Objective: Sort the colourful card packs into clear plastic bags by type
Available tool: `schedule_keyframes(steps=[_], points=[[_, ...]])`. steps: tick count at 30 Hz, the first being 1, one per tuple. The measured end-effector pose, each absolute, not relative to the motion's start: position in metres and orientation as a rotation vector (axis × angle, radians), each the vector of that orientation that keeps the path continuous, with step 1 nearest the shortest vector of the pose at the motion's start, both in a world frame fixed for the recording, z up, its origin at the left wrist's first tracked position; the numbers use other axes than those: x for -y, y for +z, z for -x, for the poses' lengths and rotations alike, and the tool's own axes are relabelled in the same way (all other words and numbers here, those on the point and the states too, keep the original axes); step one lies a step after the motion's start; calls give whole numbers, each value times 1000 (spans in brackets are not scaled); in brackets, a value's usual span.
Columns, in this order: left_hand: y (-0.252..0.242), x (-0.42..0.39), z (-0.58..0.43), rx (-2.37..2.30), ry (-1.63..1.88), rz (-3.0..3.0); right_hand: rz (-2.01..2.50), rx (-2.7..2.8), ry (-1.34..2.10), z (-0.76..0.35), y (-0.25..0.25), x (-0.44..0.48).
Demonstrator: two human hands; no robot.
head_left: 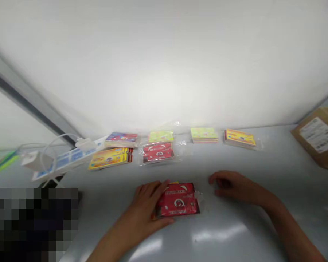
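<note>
My left hand (150, 207) is closed round the left end of a stack of red cards (180, 200) in a clear plastic sleeve. Its thumb lies along the near edge and its fingers reach over the far edge. A sliver of yellow shows behind the red top. To the right of this stack, my right hand (229, 186) hovers at or just above the table, fingers curled and thumb apart from them, with nothing visible between. Beyond my hands lies another bagged red card pack (158, 153), with yellow cards (109, 158) to its left.
Along the white wall stand a purple-topped card stack (121, 138), green-yellow cards (161, 136), a second green-yellow stack (204, 134) and a bagged yellow stack (239, 138). A labelled brown package (319, 136) sits far right. A white power strip (71, 156) with cables lies left.
</note>
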State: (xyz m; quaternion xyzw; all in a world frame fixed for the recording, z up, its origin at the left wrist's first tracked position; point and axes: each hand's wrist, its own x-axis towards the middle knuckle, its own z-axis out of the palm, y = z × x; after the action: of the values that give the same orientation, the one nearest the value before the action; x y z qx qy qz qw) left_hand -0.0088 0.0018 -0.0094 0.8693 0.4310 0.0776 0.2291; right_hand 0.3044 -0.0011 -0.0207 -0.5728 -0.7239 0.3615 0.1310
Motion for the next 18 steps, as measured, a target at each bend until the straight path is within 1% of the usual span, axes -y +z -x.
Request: schedule_keyframes(steps=[13, 18], points=[[-5, 3, 5, -1181, 335, -2286, 1676, 2042, 1060, -302, -22, 1], [3, 6, -1, -1174, 476, -2231, 1681, 2055, 1079, -302, -20, 2]])
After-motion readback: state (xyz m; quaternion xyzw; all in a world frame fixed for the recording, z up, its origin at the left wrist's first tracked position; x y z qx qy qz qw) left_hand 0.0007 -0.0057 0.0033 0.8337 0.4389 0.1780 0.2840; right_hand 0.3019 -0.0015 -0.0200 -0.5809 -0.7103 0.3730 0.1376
